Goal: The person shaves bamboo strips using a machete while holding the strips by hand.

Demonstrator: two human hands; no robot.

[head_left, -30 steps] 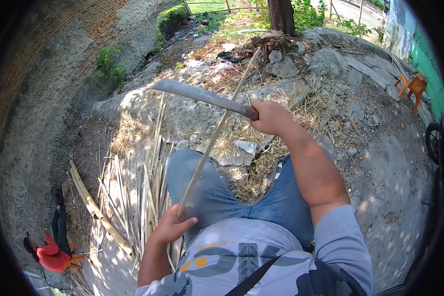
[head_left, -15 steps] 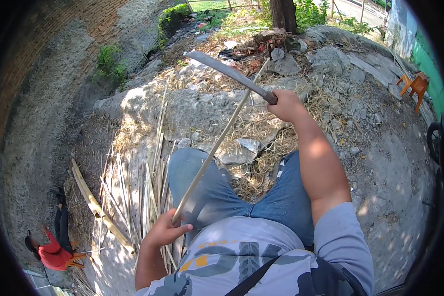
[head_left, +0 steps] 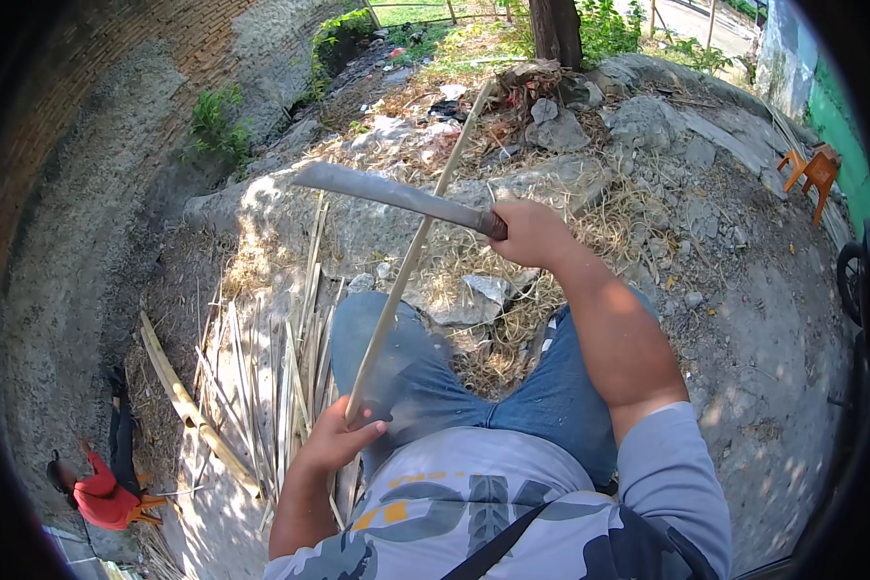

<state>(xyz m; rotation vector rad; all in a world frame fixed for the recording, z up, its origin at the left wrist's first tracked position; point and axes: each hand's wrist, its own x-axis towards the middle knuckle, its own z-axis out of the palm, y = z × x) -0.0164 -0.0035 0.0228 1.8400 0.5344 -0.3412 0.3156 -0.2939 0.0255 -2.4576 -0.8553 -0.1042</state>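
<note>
Though loose strips point(head_left: 295, 377) lie lower left, trimming looks unfinished: left fingers point(head_left: 338, 425) grip one pale strip point(head_left: 396, 295), right fingers point(head_left: 522, 230) a machete point(head_left: 396, 193).

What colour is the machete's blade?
The machete's blade is dull silvery grey; it shows best in the head view.

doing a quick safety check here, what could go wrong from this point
The machete, gripped in the right hand, crosses the long pale strip; a slip might bring the blade toward the left hand or left knee. The strip looks slightly bowed, so it could spring or twist.
</note>
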